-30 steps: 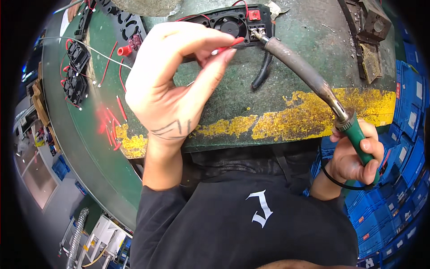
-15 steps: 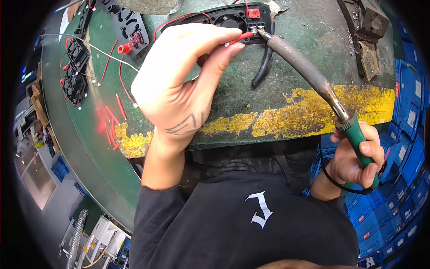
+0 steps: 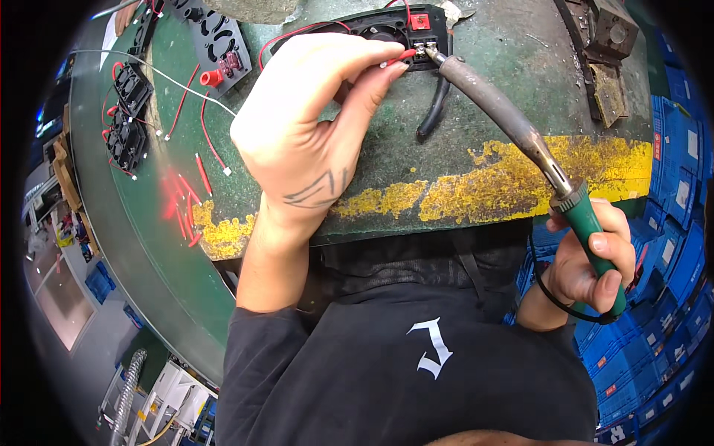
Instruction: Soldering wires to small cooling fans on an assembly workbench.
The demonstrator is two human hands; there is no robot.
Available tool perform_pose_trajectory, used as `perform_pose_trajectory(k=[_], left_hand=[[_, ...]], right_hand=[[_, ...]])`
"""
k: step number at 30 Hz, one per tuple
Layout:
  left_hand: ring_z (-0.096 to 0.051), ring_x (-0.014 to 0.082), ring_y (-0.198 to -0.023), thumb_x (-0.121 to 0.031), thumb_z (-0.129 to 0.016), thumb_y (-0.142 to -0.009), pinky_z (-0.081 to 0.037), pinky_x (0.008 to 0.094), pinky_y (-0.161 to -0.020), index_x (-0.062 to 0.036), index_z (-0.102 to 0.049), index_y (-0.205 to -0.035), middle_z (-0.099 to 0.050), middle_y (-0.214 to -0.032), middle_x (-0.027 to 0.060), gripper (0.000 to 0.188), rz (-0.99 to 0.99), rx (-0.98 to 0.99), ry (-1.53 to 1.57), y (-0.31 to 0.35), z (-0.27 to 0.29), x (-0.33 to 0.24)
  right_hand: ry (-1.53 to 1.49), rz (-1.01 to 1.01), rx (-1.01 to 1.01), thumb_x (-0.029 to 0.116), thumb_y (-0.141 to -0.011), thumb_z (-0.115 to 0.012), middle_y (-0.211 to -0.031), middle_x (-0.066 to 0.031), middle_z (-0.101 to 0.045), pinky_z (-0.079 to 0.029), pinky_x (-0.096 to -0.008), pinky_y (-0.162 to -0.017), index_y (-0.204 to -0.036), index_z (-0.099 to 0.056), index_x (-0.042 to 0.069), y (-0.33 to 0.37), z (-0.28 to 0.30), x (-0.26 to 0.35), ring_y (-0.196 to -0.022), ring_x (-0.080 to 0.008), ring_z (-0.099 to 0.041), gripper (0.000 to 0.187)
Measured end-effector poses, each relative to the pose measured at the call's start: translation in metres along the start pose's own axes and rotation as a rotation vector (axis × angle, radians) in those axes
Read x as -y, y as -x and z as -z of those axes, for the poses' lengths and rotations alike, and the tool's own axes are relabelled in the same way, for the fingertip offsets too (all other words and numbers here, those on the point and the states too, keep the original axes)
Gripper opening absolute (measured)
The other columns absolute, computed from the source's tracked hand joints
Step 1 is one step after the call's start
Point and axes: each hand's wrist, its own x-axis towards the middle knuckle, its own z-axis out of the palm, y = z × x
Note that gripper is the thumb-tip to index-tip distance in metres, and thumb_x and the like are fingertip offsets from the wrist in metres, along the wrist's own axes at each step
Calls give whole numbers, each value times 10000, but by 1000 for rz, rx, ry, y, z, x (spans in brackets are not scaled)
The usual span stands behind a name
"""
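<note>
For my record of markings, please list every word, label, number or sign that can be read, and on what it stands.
Wording is described, not copied.
Dark shirt: large white mark.
Red square part on the black fan panel: dark mark, too small to read.
Blue crates: white and red labels, too small to read.
Left hand: dark lines near the wrist.

Left hand (image 3: 312,126) shifted across bench (image 3: 387,163) toward its right edge. Red wire (image 3: 407,55) in its pinch: tip a second ago apart from terminals, now right at left terminal (image 3: 419,51), contact unclear. Iron (image 3: 541,154): tip gone from left terminal to right one. Fingers now hide lower fan (image 3: 383,34). Loose wire (image 3: 204,130) toward bench's left edge: partly covered before, now bared to white end.
</note>
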Motion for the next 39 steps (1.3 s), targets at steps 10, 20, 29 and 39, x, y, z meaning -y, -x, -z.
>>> perform_pose_trajectory(k=[10,20,29,39], left_hand=[[-634,147,-761,66,-759,-778,-498,242,-684,28,-732,-940,-699,-872,103,169,-44,-13,-44,0,-3,0],[-628,141,-746,64,-760,-777,-495,238,-679,27,-733,-942,-694,-865,99,171,-55,-19,-23,-2,-6,1],[-652,162,-775,52,-763,-774,-504,244,-697,22,-735,-940,-710,-868,103,171,-98,-17,-74,1,-4,3],[-652,162,-780,51,-759,-779,-504,243,-699,23,-732,-944,-709,-876,105,170,-71,-1,-53,1,-5,3]], right_hand=[[-7,-2,-22,388,-1003,-393,-918,-296,-606,-508,-346,-550,-1086,-573,4,2,-1,-1,-633,-286,-612,432],[16,4,-29,386,-999,-392,-893,-285,-610,-498,-350,-551,-1077,-575,7,0,-1,2,-621,-283,-612,427],[10,2,-35,388,-998,-390,-890,-283,-611,-499,-348,-553,-1078,-574,12,1,-4,0,-620,-282,-609,426],[3,-6,-40,395,-1001,-389,-892,-283,-609,-500,-342,-542,-1081,-574,11,1,-5,-1,-619,-283,-608,433]])
